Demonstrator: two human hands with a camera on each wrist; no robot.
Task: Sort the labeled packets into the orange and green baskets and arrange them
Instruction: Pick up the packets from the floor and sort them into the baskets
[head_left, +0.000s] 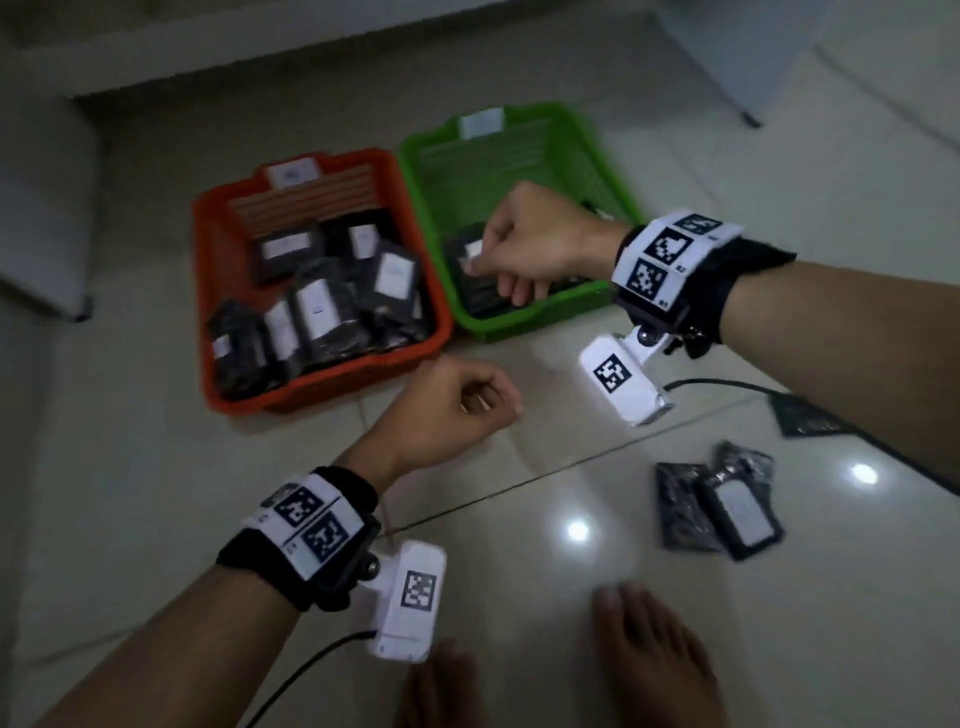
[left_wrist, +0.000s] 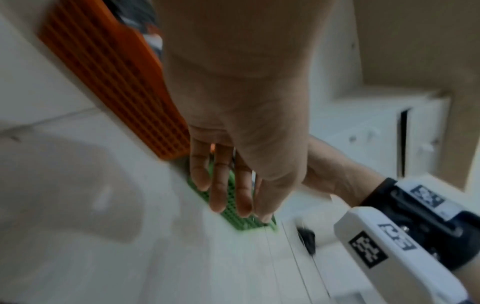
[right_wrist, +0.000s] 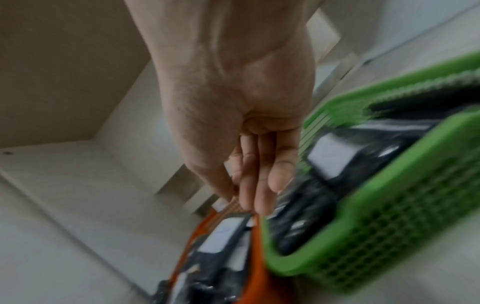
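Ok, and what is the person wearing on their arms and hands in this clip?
Both forearms are bare, with no sleeves or gloves. The left hand and right hand each have a black wrist strap carrying a white band printed with black square fiducial markers. A white box-shaped camera, also marker-tagged, hangs beneath each wrist, and a black cable trails from it.

A home interior is suggested here: glossy pale floor tiles (head_left: 519, 519) with ceiling lights mirrored in them, bare feet (head_left: 649, 654) planted on the floor, white cabinet doors with small knobs (left_wrist: 389, 133) seen from the left wrist view, and plastic household baskets (head_left: 322, 384) set directly on the tiles.
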